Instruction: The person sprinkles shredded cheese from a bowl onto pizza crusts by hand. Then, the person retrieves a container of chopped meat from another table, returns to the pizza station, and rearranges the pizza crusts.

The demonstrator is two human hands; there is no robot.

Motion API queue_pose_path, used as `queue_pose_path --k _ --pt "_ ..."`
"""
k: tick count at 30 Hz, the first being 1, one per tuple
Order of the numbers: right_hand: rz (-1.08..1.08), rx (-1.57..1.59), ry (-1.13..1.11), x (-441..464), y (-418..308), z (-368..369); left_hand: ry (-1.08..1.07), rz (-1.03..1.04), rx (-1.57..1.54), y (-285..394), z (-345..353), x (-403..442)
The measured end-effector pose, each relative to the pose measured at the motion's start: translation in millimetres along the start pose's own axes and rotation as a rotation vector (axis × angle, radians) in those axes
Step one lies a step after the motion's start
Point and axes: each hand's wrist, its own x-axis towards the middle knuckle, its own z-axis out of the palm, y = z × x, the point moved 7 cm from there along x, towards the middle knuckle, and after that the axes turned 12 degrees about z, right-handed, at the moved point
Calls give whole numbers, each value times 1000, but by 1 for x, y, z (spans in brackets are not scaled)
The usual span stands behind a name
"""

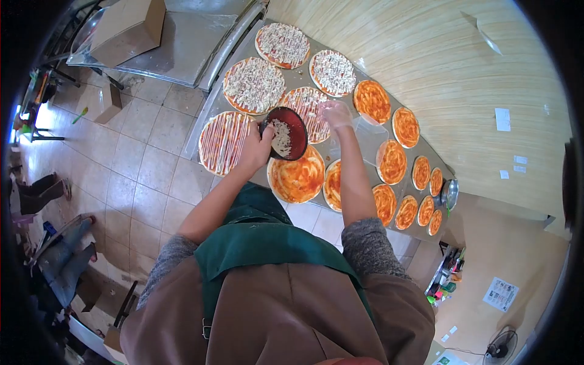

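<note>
My left hand grips the rim of a dark bowl with a red inside, which holds some pale shredded topping. Over the right edge of a striped pizza is my right hand in a clear glove; its fingers are bunched downward, and what they hold is too small to make out. Shredded topping lies on part of that pizza. Another striped pizza lies to the left, under my left hand's side. A sauced pizza base is just below the bowl.
Three pizzas covered in shreds, one of them at the left, lie on the metal table. Several sauced bases extend right to a metal bowl. A cardboard box stands upper left. People's legs show lower left.
</note>
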Motion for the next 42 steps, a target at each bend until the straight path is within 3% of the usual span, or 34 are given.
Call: queue_pose_path --k 2,6,9,12,15,18,21,24,27,30,33,36,39,42 --pt "17 -59 176 46 22 2 2 -17 -26 18 -12 -8" --pt "-252 -703 280 32 -30 13 19 -7 -48 -4 -24 -12" --pt "-286 -469 46 19 -46 26 52 -6 -30 -5 -37 -23" --pt "-128 -345 170 23 -44 15 84 -27 -73 3 -49 -36" --pt "-164 -721 195 23 -45 2 90 -34 -56 1 -61 -45" --pt "-156 -494 163 44 6 -1 104 -34 -74 -6 -70 -51" --pt "-90 -560 249 22 23 -7 117 -72 -84 -10 -79 -56" --pt "293 38 107 13 56 1 160 -57 -84 -16 -83 -57" --pt "-137 -585 355 10 34 3 137 -94 -140 -9 -82 -58" --pt "-100 -321 386 2 40 -5 114 -143 -169 -8 -80 -58" --pt "75 -335 343 -3 44 -1 132 -91 -132 -15 -79 -57" --pt "-221 -367 192 -5 43 24 130 -81 -160 -40 -76 -56" --pt "-177 -635 137 -23 0 38 94 -134 -258 -38 -73 -58" --pt "98 -39 137 8 15 44 92 -73 -122 -34 -75 -57"
